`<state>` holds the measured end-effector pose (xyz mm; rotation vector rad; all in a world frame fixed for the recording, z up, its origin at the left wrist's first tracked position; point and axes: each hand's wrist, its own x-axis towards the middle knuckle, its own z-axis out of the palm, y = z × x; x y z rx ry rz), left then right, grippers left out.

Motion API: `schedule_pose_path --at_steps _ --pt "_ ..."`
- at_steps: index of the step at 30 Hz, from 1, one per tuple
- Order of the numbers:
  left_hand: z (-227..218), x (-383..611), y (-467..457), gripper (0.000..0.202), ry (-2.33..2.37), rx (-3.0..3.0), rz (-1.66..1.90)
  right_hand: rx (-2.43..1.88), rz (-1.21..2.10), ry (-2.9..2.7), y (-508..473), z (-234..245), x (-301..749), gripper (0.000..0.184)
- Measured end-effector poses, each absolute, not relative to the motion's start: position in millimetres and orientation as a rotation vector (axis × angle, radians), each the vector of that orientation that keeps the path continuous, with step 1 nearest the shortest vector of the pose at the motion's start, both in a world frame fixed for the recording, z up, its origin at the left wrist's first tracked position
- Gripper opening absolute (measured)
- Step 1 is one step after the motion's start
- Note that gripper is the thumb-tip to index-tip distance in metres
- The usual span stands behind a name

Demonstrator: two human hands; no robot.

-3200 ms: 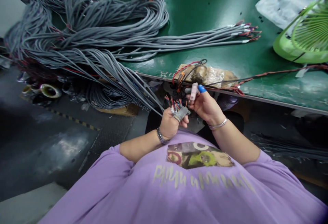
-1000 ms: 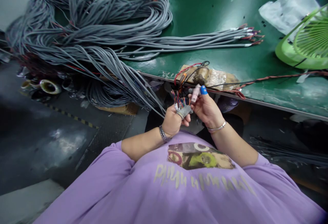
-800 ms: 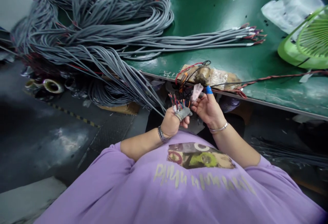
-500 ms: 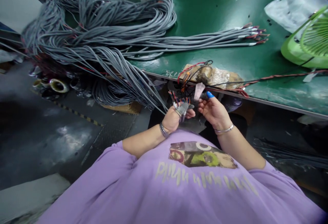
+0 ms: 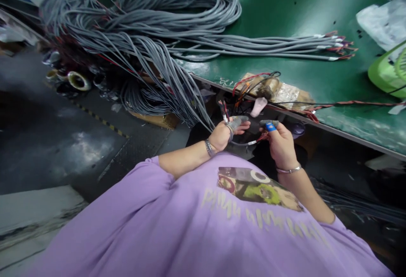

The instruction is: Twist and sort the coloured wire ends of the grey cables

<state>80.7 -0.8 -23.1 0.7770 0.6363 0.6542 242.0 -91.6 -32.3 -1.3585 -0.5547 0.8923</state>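
Note:
My left hand (image 5: 222, 136) is closed around several grey cables (image 5: 203, 118) that hang down from the table. Their stripped ends, with red and dark wires (image 5: 223, 108), stick up above the thumb. One cable (image 5: 243, 143) curves from under my left hand to the right, with a white band near its end. My right hand (image 5: 283, 146) pinches the red wires (image 5: 263, 136) at that cable's end between thumb and finger. Grey covers sit on fingers of both hands, and blue tape (image 5: 270, 127) wraps a right digit.
A large heap of grey cables (image 5: 133, 27) lies on the green table (image 5: 304, 6), ends pointing right. A taped bundle with wires (image 5: 285, 93) sits at the table edge. A green fan (image 5: 385, 69) and a plastic bag (image 5: 383, 23) stand right. Tape rolls (image 5: 78, 81) lie below left.
My right hand has moved right, away from my left, and now draws one cable's wire end out to the side. Fewer wire ends show above my left hand. The view has shifted.

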Motion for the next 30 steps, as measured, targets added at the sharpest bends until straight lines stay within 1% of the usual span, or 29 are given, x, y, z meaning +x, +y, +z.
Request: schedule_pose_path --at_steps 2,4,7,9,10,12,14,18,20,23,26,30 --pt "-18.8 79.6 0.7 0.024 0.657 0.709 0.668 -1.378 0.874 -0.512 -92.8 -35.3 243.9 0.018" --pt "-14.5 78.6 1.6 0.026 0.68 0.651 0.687 -1.386 0.899 -0.422 -95.7 -39.6 245.3 0.015" --pt "-9.6 79.5 -2.5 0.028 0.68 0.618 0.73 -1.39 1.056 -0.359 -106.4 -46.5 242.9 0.018" --pt "-7.7 82.4 -9.1 0.029 0.657 0.639 0.73 -1.387 1.235 -0.425 -117.1 -49.9 239.5 0.034" --pt "-7.1 84.3 -12.7 0.031 0.645 0.651 0.728 -1.384 1.329 -0.491 -122.6 -51.0 238.2 0.039" --pt "-6.5 88.1 -19.3 0.034 0.591 0.694 0.697 -1.342 1.527 -0.594 -132.5 -52.4 237.7 0.033" --pt "-6.3 90.3 -23.7 0.038 0.52 0.724 0.662 -1.267 1.584 -0.614 -139.4 -52.7 239.9 0.029" --pt "-7.4 88.5 -25.5 0.046 0.436 0.718 0.685 -1.218 1.509 -0.613 -146.0 -50.0 242.5 0.03" --pt "-8.5 86.8 -24.4 0.046 0.428 0.713 0.703 -1.204 1.489 -0.586 -147.8 -47.1 239.9 0.03" --pt "-7.8 83.7 -24.1 0.043 0.429 0.752 0.692 -1.182 1.456 -0.582 -148.6 -42.1 234.3 0.024" --pt "-2.7 77.0 -27.7 0.036 0.457 0.901 0.624 -1.151 1.392 -0.602 -146.7 -39.0 234.4 0.018" --pt "6.3 64.0 -34.2 0.017 0.444 1.226 0.428 -1.155 1.162 -0.437 -145.5 -36.0 248.4 0.017"
